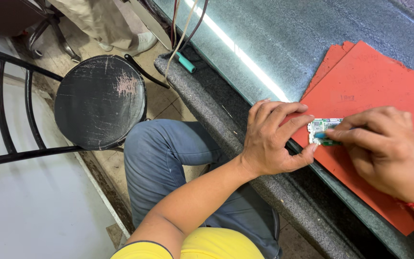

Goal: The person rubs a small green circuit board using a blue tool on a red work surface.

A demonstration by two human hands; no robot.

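Green circuit board (323,130) flat on red mat (384,81), near front edge of grey bench (283,43). L hand (271,141) pinching board's left end, thumb + fingers narrow. R hand (384,144) closed on thin blue-tipped tool (320,135), tip on board. Step, prob: working on board surface. Next calls for steady L grip, light tip pressure. Black stool (100,100) beside knee.

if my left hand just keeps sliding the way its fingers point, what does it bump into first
The left hand points right across the orange mat. Its fingertips already sit at the small green circuit board's edge, so the board comes first, then the right hand just beyond, working on it.
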